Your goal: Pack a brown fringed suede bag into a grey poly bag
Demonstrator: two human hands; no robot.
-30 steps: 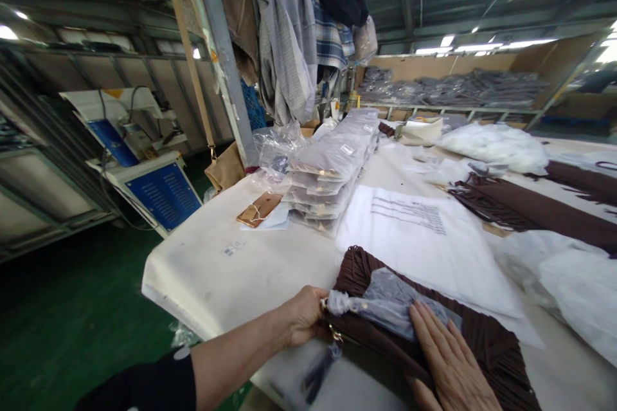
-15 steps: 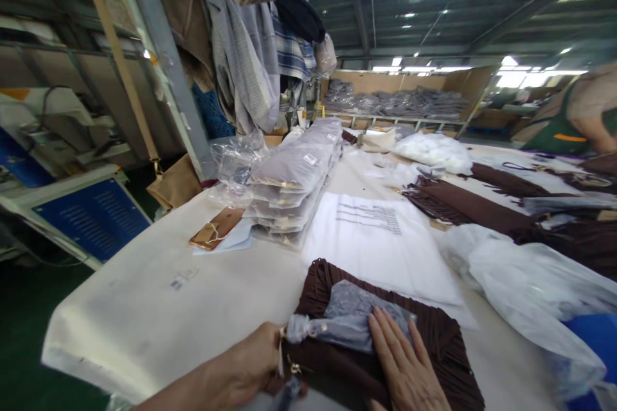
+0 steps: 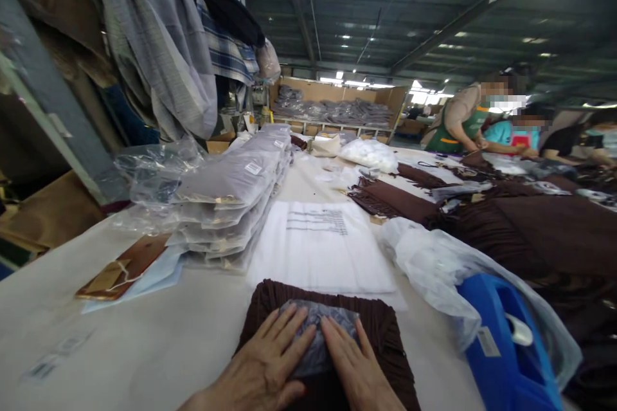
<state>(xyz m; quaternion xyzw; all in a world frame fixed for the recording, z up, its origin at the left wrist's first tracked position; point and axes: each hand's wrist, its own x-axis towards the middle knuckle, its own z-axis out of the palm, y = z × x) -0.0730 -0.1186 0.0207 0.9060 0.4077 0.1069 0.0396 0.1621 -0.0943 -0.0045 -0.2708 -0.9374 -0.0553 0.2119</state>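
A dark brown fringed bag [image 3: 385, 340] lies on the table right in front of me, its near end cut off by the frame. On top of it rests a crinkled grey plastic wrapping [image 3: 313, 314]; what it covers is hidden. My left hand [image 3: 270, 359] lies flat on the left part of the wrapping, fingers stretched out. Beside it my right hand [image 3: 354, 359] presses flat on the right part, fingers extended. Just beyond the bag is a stack of white printed plastic bags [image 3: 318, 256].
Packed grey items [image 3: 226, 173] in clear plastic form a stack at left, beside a phone [image 3: 123, 266] with a tag on it. At right stand a blue container [image 3: 501, 340] and brown fringed bags [image 3: 554, 237]. Co-workers [image 3: 463, 118] are at the far right.
My left hand has let go of the bag's left edge and moved onto the wrapping beside my right hand. The wrapped strap end is no longer visible. My view has turned right.
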